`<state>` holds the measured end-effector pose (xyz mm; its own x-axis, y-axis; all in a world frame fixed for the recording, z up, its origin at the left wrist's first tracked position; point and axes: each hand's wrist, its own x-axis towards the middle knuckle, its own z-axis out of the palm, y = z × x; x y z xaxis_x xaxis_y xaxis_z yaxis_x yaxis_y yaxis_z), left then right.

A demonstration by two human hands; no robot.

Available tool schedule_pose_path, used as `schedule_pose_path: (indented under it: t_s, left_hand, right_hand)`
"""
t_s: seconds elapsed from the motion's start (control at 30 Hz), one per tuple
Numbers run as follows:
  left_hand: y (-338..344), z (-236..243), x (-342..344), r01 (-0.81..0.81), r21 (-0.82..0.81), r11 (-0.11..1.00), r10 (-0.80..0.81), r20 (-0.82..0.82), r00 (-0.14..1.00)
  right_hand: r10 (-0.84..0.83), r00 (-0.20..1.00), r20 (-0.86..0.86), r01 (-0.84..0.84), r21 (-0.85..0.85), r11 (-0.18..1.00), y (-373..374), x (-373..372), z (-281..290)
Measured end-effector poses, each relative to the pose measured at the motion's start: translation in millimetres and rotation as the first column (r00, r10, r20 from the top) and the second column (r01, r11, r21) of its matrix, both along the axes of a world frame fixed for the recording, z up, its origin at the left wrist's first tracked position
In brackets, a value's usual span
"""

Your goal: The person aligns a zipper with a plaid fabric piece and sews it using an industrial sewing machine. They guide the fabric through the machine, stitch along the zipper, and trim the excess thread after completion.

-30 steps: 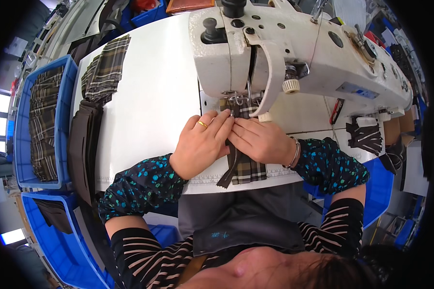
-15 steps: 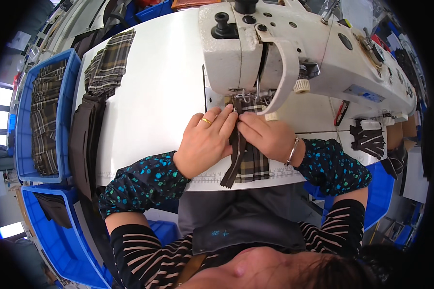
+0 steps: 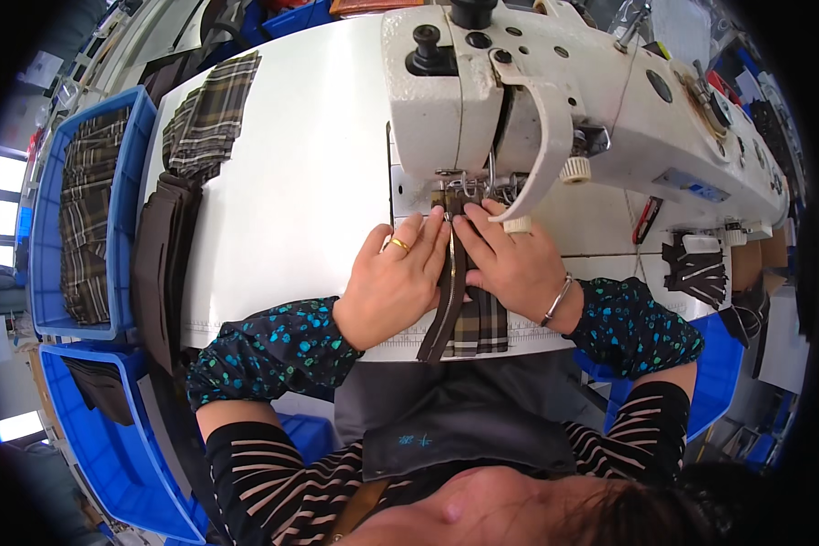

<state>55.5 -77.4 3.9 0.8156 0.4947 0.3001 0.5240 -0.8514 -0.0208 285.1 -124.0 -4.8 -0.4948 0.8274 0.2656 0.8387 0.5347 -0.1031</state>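
Observation:
A brown zipper (image 3: 444,318) lies lengthwise on a plaid fabric piece (image 3: 484,323) under the presser foot of a white sewing machine (image 3: 428,100). My left hand (image 3: 396,278) rests flat along the zipper's left side, fingertips close to the needle area. On the other side my right hand (image 3: 519,268) presses down with its fingers stretched out over the zipper tape and the plaid cloth. The zipper's lower end hangs past the table's front edge. The fabric under the palms is hidden.
Plaid pieces (image 3: 211,114) and folded dark brown cloth (image 3: 166,264) lie on the table's left. Beside it stand a blue bin of plaid cloth (image 3: 118,209) and a lower blue bin (image 3: 123,455). At right are a red-and-black cutter (image 3: 647,220) and more zippers (image 3: 696,271).
My right hand has spread its fingers and shifted slightly right and down. My left hand has moved a little to the right. The zipper's lower end now sits slightly lower.

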Motion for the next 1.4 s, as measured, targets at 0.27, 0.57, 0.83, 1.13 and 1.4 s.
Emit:
schedule_pose_path:
  t_s: [0.27, 0.57, 0.83, 1.13, 1.4]
  left_hand:
    - [8.4, -1.3, 0.9, -0.015, -0.005, 1.000, 0.015, 0.027, 1.000]
    - [10.4, -1.2, 1.9, -0.018, -0.047, 0.999, 0.019, 0.015, 1.000]
    - [13.3, 1.1, 5.7, -0.003, -0.071, 0.998, 0.008, 0.063, 0.998]
    - [16.5, -2.1, 8.9, 0.019, -0.058, 0.998, -0.015, 0.075, 0.997]
    - [19.6, -1.6, 12.4, 0.012, -0.083, 0.996, -0.003, 0.101, 0.995]
  right_hand:
    - [-0.001, 1.000, 0.002, 0.001, -0.001, 1.000, 4.0, 0.5, -3.0]
    - [-0.029, 0.999, 0.015, 0.029, -0.029, 0.999, 3.9, 0.9, -3.6]
    - [-0.036, 0.999, 0.024, 0.037, -0.033, 0.999, 2.1, 0.5, -2.3]
    - [-0.048, 0.998, 0.047, 0.049, -0.017, 0.999, 3.1, 4.4, 0.4]
    - [-0.068, 0.997, 0.036, 0.069, -0.036, 0.997, 5.3, 9.1, -0.2]
